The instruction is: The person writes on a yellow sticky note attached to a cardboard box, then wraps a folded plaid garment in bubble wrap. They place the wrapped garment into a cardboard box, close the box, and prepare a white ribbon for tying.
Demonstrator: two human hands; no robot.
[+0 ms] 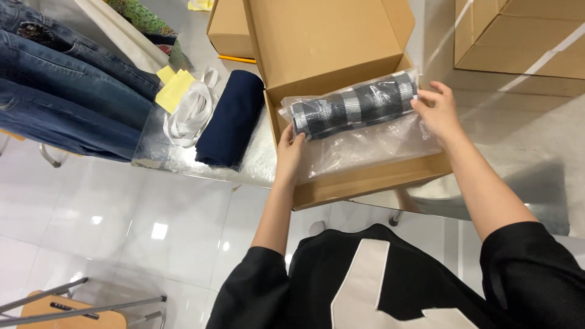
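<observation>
A rolled black-and-white checked cloth (356, 105) wrapped in a clear plastic bag (372, 143) lies across an open cardboard box (365, 180) on a shiny metal table (524, 146). My left hand (289, 152) grips the roll's left end inside the box. My right hand (439, 113) holds the roll's right end and the bag there. The box lid (323, 36) stands open behind the roll.
A folded navy cloth (234, 116) and a coil of white strap (189, 113) with yellow notes lie left of the box. Jeans (67, 85) hang at far left. More cardboard boxes (518, 36) sit behind. A wooden stool (67, 314) stands on the white tiled floor.
</observation>
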